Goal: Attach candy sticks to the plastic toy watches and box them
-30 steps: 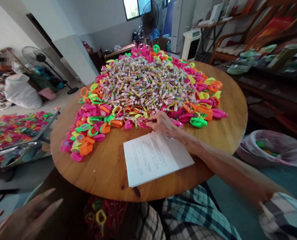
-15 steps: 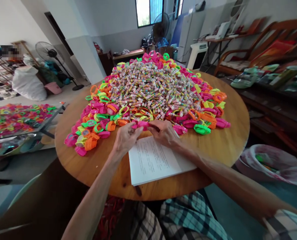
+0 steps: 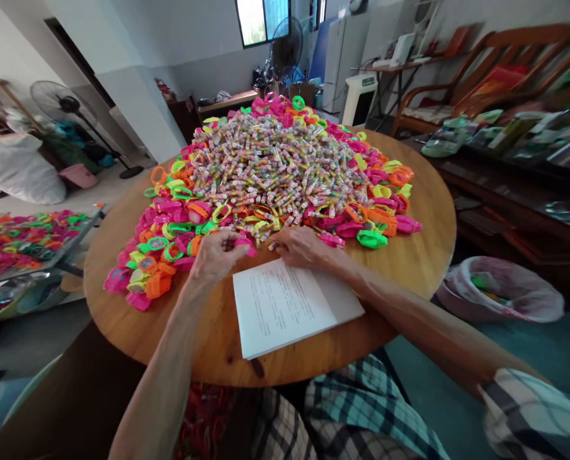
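A pink plastic toy watch (image 3: 245,243) is held in my left hand (image 3: 214,257), its fingers closed on it at the near edge of the heap. My right hand (image 3: 300,247) has its fingertips pinched on a small wrapped candy roll (image 3: 272,245) a short way to the right. Beyond both hands rises a large pile of wrapped candy rolls (image 3: 275,160). Pink, orange, yellow and green toy watches (image 3: 158,281) surround that pile. A stack of printed paper (image 3: 285,313) lies below my right hand, near the table's front.
The round wooden table (image 3: 208,358) carries the heap. At left, a lower table holds more toy watches (image 3: 26,239). A lined bin (image 3: 505,287) stands on the floor at right, beside a dark cabinet (image 3: 519,217) with items on top.
My hands have drawn apart: the left moved leftward with the pink toy watch, while the right now pinches a candy roll at the pile's edge. The whole view has shifted slightly.
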The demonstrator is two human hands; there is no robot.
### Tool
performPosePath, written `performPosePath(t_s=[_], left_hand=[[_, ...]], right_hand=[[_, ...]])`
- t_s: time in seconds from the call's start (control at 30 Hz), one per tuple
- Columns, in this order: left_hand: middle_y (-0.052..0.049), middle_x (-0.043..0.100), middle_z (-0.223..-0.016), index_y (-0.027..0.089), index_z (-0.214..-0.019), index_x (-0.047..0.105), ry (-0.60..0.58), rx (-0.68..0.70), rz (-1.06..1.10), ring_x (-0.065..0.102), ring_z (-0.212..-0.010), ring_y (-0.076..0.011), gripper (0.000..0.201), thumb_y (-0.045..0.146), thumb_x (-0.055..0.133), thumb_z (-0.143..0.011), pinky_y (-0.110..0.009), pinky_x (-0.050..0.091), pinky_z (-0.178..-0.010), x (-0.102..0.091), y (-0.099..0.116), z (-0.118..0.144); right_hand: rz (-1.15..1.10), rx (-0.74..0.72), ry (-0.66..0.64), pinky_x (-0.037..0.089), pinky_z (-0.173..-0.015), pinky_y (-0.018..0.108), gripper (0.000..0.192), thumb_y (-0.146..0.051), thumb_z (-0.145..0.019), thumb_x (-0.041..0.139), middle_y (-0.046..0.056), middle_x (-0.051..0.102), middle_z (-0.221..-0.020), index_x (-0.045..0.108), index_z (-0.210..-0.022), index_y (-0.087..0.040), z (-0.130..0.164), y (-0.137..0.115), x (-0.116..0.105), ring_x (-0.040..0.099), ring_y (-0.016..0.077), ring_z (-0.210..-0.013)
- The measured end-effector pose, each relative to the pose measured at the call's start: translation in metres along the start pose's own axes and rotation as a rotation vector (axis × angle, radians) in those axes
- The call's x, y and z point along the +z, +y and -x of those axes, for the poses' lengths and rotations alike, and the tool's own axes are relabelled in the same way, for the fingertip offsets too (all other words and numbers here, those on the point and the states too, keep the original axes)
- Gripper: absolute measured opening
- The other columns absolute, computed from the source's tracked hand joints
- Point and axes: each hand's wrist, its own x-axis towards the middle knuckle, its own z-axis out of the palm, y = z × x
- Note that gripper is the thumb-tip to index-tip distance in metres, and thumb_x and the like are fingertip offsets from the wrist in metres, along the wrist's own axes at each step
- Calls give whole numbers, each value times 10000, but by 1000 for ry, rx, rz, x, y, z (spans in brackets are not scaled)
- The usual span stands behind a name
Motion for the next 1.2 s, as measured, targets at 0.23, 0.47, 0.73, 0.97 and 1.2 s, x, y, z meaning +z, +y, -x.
performPosePath(t_s=[0.23, 0.47, 0.73, 0.97, 1.2], left_hand=[[-33, 694, -775, 164, -913, 801, -281, 190, -456, 594, -710, -171, 320, 414, 636, -800, -285, 455, -673, -20, 11, 11], [-48, 693, -843, 153, -906, 743, -287, 242, -523, 619, -798, -191, 238, 379, 683, -863, -305, 462, -745, 7, 5, 15], [-72, 796, -1082, 212, -1117, 786, -255, 188, -179, 720, -940, -213, 288, 417, 678, -945, -317, 543, -849, 5, -23, 34], [-75, 796, -1100, 189, -1176, 762, -143, 157, -134, 742, -977, -232, 375, 462, 729, -921, -326, 564, -844, 8, -32, 40], [-56, 799, -1060, 202, -1026, 783, -105, 283, -180, 737, -924, -207, 219, 394, 710, -952, -313, 556, -816, 12, -32, 41]], right_hand=[[146, -47, -124, 422, -745, 310, 284, -103, -926, 557, 102, 761, -1019, 776, -1084, -190, -13, -2, -1, 661, 203, -908], [255, -148, 33, 427, -865, 368, 323, -51, -939, 469, 159, 653, -1233, 733, -1102, -143, 5, -13, -11, 585, 249, -1075], [-33, -179, -22, 432, -822, 339, 283, -146, -1013, 474, 124, 705, -1072, 704, -1176, -119, 43, -30, -5, 609, 213, -937], [-139, -131, 38, 404, -787, 326, 285, -207, -1057, 460, 117, 694, -1030, 719, -1139, -119, 47, -31, 8, 600, 201, -878], [-133, -175, 8, 401, -789, 331, 313, -237, -1085, 423, 118, 676, -994, 708, -1127, -115, 44, -37, 9, 590, 206, -875]])
